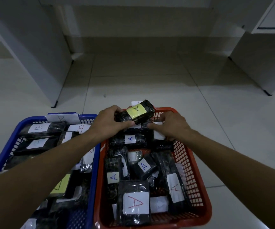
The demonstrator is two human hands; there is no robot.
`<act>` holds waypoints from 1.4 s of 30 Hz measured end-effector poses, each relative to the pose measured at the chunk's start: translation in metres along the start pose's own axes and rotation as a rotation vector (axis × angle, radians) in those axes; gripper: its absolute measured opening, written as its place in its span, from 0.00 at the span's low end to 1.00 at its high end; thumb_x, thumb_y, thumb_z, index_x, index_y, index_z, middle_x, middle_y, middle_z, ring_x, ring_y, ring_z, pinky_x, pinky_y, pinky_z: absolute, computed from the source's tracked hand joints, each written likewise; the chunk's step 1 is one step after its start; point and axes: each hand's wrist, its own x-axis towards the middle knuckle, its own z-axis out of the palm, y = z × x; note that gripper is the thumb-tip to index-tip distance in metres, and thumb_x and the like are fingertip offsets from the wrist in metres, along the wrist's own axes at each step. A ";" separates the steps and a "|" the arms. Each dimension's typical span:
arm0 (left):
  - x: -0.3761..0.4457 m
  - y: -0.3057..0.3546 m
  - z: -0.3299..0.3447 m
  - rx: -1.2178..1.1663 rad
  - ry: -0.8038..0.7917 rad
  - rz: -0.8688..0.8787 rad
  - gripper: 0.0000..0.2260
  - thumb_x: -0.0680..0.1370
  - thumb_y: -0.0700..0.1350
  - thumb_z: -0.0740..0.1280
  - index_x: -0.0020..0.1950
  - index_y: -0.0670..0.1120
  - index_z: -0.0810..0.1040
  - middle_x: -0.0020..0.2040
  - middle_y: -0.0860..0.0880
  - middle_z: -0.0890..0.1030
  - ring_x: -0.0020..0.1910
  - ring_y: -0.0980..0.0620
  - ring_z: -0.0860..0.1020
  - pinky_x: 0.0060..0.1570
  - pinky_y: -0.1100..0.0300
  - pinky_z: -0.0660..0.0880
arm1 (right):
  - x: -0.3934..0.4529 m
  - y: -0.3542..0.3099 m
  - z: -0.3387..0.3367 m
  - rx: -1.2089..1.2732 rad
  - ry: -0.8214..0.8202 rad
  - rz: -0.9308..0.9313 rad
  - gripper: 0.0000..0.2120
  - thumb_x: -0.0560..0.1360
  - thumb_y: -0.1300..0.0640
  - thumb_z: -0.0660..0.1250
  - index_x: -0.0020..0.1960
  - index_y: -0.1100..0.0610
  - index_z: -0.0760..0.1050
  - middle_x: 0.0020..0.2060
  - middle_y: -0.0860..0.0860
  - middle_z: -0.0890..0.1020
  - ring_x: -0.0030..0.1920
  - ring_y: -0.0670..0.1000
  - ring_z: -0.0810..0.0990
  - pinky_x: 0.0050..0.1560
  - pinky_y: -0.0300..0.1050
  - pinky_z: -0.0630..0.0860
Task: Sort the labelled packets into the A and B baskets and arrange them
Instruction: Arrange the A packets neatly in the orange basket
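My left hand (107, 122) grips a black packet with a yellow A label (135, 113), held above the far end of the red basket (193, 169). My right hand (171, 125) reaches into that far end, fingers curled on a packet with a white label (159, 135); what exactly it holds is partly hidden. Several black packets marked A (134, 202) lie in the red basket. The blue basket (7, 146) on the left holds several packets marked B (39, 128), with my left forearm crossing over it.
Both baskets stand side by side on a pale tiled floor (141, 83). White furniture panels with dark feet rise at the left (34, 55) and right (262, 63). A paper tag sticks up at each basket's far rim.
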 end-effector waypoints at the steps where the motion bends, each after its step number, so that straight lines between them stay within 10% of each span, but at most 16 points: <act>1: 0.001 -0.001 0.001 0.004 -0.003 -0.005 0.25 0.69 0.58 0.75 0.61 0.50 0.74 0.54 0.53 0.77 0.50 0.55 0.76 0.39 0.66 0.70 | 0.001 -0.001 0.003 -0.034 0.006 -0.013 0.23 0.71 0.34 0.70 0.49 0.54 0.78 0.37 0.48 0.80 0.37 0.48 0.81 0.41 0.44 0.80; 12: 0.003 -0.009 0.001 -0.048 -0.013 -0.013 0.23 0.68 0.58 0.76 0.57 0.51 0.74 0.53 0.54 0.78 0.49 0.56 0.77 0.41 0.62 0.73 | -0.005 0.002 0.014 0.022 0.033 -0.044 0.18 0.68 0.38 0.75 0.41 0.50 0.72 0.36 0.45 0.78 0.37 0.42 0.76 0.32 0.38 0.67; 20: 0.000 -0.008 0.004 -0.059 -0.042 0.000 0.23 0.68 0.59 0.75 0.56 0.52 0.73 0.50 0.56 0.77 0.46 0.58 0.77 0.40 0.61 0.75 | -0.022 0.004 0.005 -0.001 0.017 -0.033 0.23 0.70 0.33 0.70 0.50 0.50 0.73 0.42 0.47 0.80 0.42 0.46 0.79 0.42 0.43 0.76; 27: -0.008 -0.006 0.000 0.038 -0.098 0.047 0.24 0.68 0.59 0.76 0.57 0.50 0.73 0.51 0.53 0.79 0.43 0.58 0.77 0.35 0.64 0.72 | -0.067 0.010 0.000 -0.328 -0.390 -0.036 0.24 0.69 0.38 0.74 0.53 0.54 0.72 0.48 0.48 0.78 0.48 0.48 0.78 0.51 0.44 0.77; 36: -0.014 -0.004 -0.005 0.257 0.028 0.050 0.25 0.67 0.64 0.74 0.53 0.50 0.71 0.51 0.51 0.79 0.47 0.53 0.77 0.38 0.60 0.73 | -0.052 0.008 -0.039 0.545 -0.191 0.155 0.08 0.80 0.53 0.67 0.51 0.58 0.77 0.41 0.56 0.84 0.28 0.47 0.82 0.27 0.36 0.77; 42: -0.020 -0.012 -0.016 0.497 0.134 -0.011 0.25 0.69 0.68 0.68 0.53 0.51 0.69 0.48 0.51 0.78 0.45 0.52 0.75 0.37 0.57 0.73 | -0.043 -0.001 -0.006 0.822 -0.131 0.276 0.05 0.81 0.59 0.64 0.56 0.60 0.72 0.48 0.61 0.83 0.29 0.50 0.83 0.29 0.40 0.81</act>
